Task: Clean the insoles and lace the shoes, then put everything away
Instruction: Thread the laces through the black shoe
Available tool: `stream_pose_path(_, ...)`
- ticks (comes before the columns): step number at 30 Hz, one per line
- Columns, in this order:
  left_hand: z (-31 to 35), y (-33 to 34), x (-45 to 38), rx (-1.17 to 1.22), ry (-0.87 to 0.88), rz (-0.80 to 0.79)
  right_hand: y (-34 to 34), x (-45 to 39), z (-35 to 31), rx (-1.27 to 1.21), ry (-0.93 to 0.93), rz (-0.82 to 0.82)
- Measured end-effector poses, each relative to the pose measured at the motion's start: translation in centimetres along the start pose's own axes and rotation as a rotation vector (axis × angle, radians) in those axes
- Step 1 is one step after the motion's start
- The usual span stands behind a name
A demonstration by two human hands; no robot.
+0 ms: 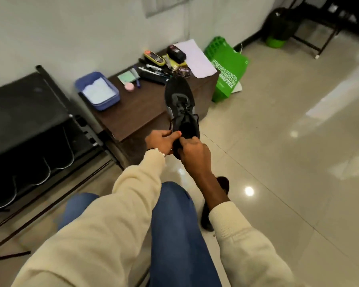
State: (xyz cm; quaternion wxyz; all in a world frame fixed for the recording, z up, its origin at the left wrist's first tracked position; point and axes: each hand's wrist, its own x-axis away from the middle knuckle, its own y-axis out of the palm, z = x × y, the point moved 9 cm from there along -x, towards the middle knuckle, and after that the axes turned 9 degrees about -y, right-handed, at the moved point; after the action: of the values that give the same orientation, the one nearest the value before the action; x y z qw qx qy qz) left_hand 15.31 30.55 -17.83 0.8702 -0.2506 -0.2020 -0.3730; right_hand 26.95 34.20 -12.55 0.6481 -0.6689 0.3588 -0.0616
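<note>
Lacing under way: black shoe (181, 112) held up over tabletop (137, 112) edge, toe toward 12 o'clock, lace partly threaded. Left hand (161, 141) fingers curled at heel; right hand (193, 154) fingers pinched on lace end, judged. Second shoe (207, 212) seen on floor, 5 o'clock, lacing not discernible. Insoles: none seen. Count: two shoes, one blue tray (97, 91), one green bag (228, 73). Putting away judged undone.

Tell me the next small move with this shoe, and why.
Probably pull the lace ends snug. Both hands, left hand and right hand, grip the heel end of the black shoe, held up with its toe over the brown table. Its lace already crosses the eyelets, but loose strands hang at the sides.
</note>
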Motion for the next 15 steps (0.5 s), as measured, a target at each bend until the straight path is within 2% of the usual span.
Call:
stream_pose_path(7, -1.2, -10.6, -3.1, -0.009, -0.012, 0.249, 2.7, -5.8, -9.0, -0.035, -0.151, -0.101)
stream_pose_path(11, -2.1, -13.8, -5.1, 0.033, -0.042, 0.273, 5.1, -7.7, -12.2, -0.141, -0.179, -0.165)
stream_pose_path(15, -2.1, -15.7, -7.7, 0.013, -0.054, 0.284, 7.6, -9.6, -13.9, -0.089, -0.162, -0.177)
